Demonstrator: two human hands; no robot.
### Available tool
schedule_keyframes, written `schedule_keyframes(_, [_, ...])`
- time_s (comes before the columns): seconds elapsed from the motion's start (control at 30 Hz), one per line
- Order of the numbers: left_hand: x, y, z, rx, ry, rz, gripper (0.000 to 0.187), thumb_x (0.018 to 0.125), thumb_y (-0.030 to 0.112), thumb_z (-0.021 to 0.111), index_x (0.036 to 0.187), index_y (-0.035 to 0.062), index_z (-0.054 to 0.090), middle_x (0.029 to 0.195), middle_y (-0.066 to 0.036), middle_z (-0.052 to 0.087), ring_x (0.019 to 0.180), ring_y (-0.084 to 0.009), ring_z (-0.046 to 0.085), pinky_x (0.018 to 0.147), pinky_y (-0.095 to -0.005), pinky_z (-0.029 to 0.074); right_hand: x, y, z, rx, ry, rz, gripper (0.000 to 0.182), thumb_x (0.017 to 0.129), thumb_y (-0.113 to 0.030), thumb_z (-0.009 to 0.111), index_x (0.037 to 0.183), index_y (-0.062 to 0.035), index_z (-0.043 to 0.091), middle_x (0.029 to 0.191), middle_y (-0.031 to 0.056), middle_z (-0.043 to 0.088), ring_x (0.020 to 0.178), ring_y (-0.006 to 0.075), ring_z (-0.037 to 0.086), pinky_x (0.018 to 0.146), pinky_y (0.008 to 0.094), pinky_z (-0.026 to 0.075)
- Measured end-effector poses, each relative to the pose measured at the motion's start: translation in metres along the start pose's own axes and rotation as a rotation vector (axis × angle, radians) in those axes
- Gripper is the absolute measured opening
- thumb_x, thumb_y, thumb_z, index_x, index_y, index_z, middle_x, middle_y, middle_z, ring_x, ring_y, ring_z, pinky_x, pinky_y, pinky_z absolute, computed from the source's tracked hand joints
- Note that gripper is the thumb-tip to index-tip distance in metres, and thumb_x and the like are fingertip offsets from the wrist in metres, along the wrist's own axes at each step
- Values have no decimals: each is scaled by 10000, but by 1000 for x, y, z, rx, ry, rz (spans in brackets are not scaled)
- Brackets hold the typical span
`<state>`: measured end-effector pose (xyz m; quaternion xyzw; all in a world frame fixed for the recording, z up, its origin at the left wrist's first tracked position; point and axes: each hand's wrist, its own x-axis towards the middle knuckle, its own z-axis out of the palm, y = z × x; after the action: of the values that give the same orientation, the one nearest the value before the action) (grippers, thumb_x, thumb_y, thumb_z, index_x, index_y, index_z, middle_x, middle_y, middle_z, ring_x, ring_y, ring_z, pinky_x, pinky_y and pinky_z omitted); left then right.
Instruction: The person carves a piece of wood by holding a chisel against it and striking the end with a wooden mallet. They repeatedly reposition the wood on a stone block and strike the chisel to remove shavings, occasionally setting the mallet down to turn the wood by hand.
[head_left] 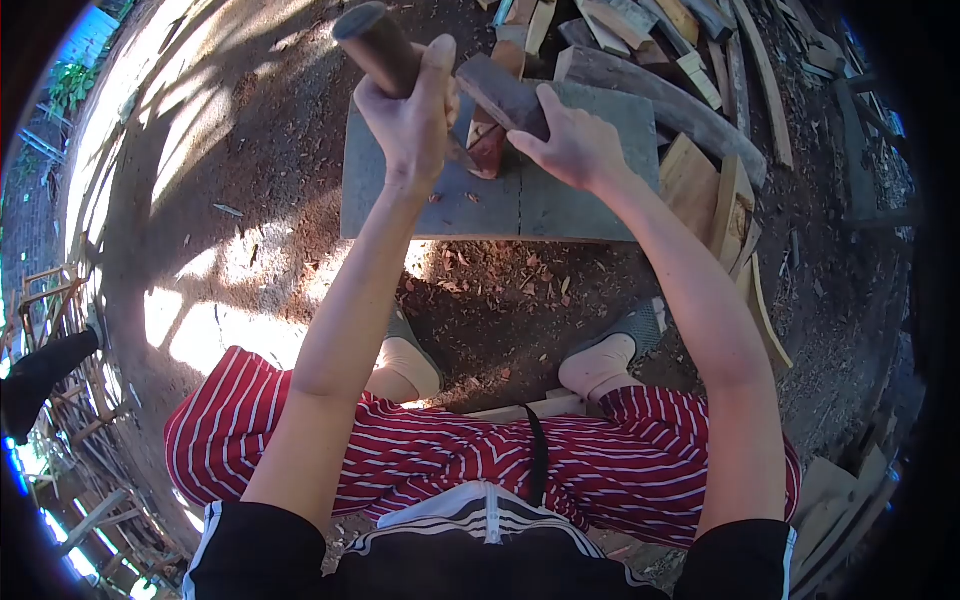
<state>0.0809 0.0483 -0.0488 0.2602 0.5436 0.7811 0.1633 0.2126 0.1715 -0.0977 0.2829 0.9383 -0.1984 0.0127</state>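
Left hand point(408, 118) grips a dark round handle point(378, 45), right hand point(572, 140) a tilted dark block point(503, 92).

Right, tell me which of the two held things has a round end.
It's the thick rod in the left hand: its round end shows beyond the grip. The straight-edged dark block in the right hand shows no round end.

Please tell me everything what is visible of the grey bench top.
The bench top is a flat, rectangular grey slab, apparently wood, with a thin dark crack near its middle. Small chips lie on it, and a reddish wood piece seems to rest there. The left hand and right hand partly hide it.
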Motion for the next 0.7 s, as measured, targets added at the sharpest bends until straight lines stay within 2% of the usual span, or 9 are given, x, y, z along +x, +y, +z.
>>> schedule_keyframes(0.27, [-8,3,-4,-80,-112,25,157,874,97,622,784,37,508,502,-26,442,379,-89,372,383,-246,307,0,2,3,22,26,-4,682,842,-548,577,1309,-76,422,922,212,706,890,402,687,767,490,539])
schedule_keyframes(0.37, [-10,6,6,-35,-97,55,169,876,103,634,785,35,510,505,-25,444,381,-89,379,385,-245,313,-1,2,0,53,-17,6,770,854,-595,546,1373,-49,383,986,240,688,946,425,658,812,506,511])
schedule_keyframes(0.47, [-10,-1,12,24,-12,43,176,875,99,647,786,36,510,506,-21,442,386,-90,389,386,-243,318,-1,-1,-5,65,-64,18,787,853,-589,552,1391,-42,376,983,242,688,946,425,659,815,506,512])
schedule_keyframes(0.7, [-12,-2,18,-28,64,55,175,880,90,654,792,45,510,514,-18,447,395,-87,402,385,-243,322,-4,0,-1,68,-7,21,800,844,-588,570,1392,-38,380,973,246,688,927,427,664,801,506,519])
